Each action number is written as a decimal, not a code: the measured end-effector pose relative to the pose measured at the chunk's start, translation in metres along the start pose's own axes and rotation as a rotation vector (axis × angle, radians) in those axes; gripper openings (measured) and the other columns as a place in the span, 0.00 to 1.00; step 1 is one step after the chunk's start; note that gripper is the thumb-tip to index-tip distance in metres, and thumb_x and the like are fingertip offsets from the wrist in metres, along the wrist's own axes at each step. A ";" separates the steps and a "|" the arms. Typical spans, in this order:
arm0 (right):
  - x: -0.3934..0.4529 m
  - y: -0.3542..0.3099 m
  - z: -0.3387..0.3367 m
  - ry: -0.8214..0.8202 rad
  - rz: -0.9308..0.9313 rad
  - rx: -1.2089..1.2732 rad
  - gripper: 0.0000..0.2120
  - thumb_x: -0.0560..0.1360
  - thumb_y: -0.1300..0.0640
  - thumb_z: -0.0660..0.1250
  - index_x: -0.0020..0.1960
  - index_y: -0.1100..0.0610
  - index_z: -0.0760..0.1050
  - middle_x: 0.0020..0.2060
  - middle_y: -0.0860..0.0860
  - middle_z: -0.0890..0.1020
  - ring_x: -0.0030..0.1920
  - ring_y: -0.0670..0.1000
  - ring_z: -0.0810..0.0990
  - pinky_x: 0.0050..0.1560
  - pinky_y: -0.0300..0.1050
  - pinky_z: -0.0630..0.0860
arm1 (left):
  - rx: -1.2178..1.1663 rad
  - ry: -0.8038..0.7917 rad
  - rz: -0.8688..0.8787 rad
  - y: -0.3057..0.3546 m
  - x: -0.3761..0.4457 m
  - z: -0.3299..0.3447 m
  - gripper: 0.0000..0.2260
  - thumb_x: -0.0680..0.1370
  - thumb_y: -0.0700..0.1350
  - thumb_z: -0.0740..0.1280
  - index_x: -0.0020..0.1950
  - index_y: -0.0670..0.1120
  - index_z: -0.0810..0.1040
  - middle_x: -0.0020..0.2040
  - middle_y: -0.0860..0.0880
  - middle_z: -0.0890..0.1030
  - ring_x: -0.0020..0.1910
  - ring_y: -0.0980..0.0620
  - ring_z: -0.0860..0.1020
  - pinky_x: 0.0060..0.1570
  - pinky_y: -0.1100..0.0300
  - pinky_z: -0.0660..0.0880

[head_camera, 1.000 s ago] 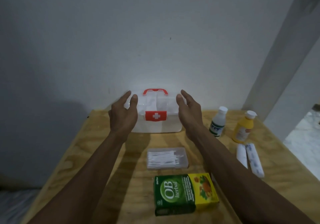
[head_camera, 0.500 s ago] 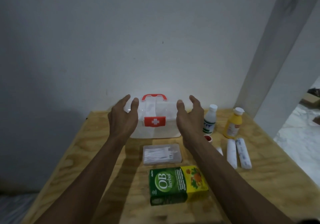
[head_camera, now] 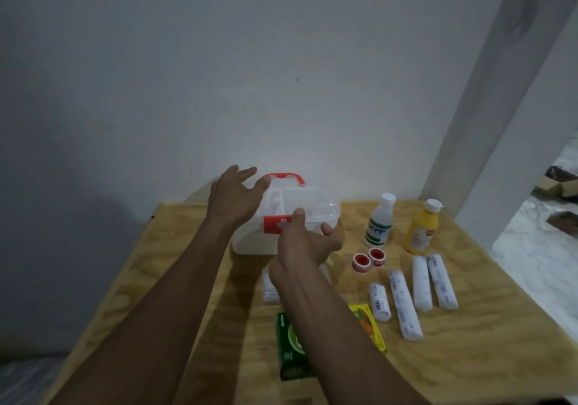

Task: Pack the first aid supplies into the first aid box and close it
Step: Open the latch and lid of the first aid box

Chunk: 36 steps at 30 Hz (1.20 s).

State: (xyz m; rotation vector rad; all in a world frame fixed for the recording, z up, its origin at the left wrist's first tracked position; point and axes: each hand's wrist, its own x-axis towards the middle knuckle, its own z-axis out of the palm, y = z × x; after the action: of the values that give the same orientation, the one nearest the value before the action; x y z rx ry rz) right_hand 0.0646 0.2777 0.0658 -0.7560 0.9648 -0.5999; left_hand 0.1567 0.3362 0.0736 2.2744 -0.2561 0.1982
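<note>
The box [head_camera: 286,217] sits closed at the desk's [head_camera: 175,248] far edge, against the wall. The left hand [head_camera: 233,198] rests spread on its lid's left side; the right hand [head_camera: 305,245] is at the red latch, grip loosely curled, pinching nothing visible. Bottles [head_camera: 380,221], tape rolls [head_camera: 369,259] and bandages [head_camera: 422,282] lie toward the right edge.

White box [head_camera: 316,207], red handle [head_camera: 286,177]; yellow bottle [head_camera: 420,232]; green-yellow carton [head_camera: 289,351].
</note>
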 end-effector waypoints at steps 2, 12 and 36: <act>0.002 0.000 -0.002 -0.012 -0.004 0.030 0.24 0.76 0.57 0.71 0.62 0.46 0.59 0.65 0.55 0.70 0.57 0.56 0.76 0.53 0.51 0.80 | 0.003 0.007 0.007 0.004 -0.002 0.002 0.23 0.79 0.60 0.61 0.72 0.54 0.71 0.78 0.48 0.63 0.76 0.44 0.61 0.73 0.44 0.59; 0.001 -0.001 -0.004 -0.093 -0.296 0.055 0.22 0.74 0.59 0.73 0.60 0.48 0.64 0.52 0.49 0.74 0.49 0.48 0.79 0.39 0.35 0.78 | 0.001 0.011 -0.007 0.004 -0.002 0.005 0.22 0.79 0.60 0.61 0.72 0.55 0.71 0.78 0.49 0.63 0.76 0.44 0.61 0.73 0.44 0.58; 0.056 -0.087 -0.020 -0.714 -1.511 -0.957 0.08 0.73 0.54 0.73 0.50 0.56 0.82 0.44 0.52 0.84 0.44 0.55 0.80 0.46 0.55 0.78 | -0.234 0.136 -0.005 0.000 -0.016 -0.009 0.29 0.79 0.65 0.54 0.74 0.51 0.68 0.75 0.47 0.69 0.73 0.44 0.66 0.70 0.45 0.64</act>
State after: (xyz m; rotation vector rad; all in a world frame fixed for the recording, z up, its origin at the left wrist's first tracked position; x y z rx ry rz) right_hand 0.0618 0.1776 0.0995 -2.4070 -0.2533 -1.0027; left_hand 0.1409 0.3448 0.0764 2.0197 -0.1914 0.3024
